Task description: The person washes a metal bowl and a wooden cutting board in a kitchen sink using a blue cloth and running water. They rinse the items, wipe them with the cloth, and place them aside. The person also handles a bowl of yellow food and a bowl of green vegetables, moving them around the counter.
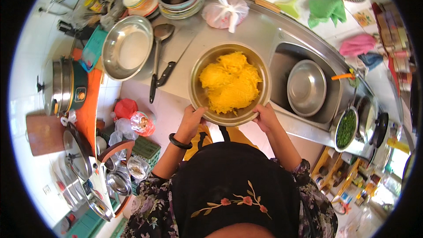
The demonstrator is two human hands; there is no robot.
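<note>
Between my two hands is a round metal bowl (195, 82), gripped by its near rim. A mound of yellow shredded food (231, 84) lies inside it, heaped in two or three clumps. My left hand (192, 120) holds the near left rim with the thumb over the edge; a dark bangle circles that wrist. On the near right rim my right hand (265, 118) has the same kind of hold. The bowl is at the front of the steel counter (185, 36), and whether its base touches the counter is hidden.
A steel basin (127, 48), a ladle (158, 49) and a black-handled knife (167, 73) lie to the left. Behind the bowl sits a tied plastic bag (225, 13). Right is the sink (281, 56) holding a metal bowl (306, 87); beyond it stands a bowl of chopped greens (346, 129).
</note>
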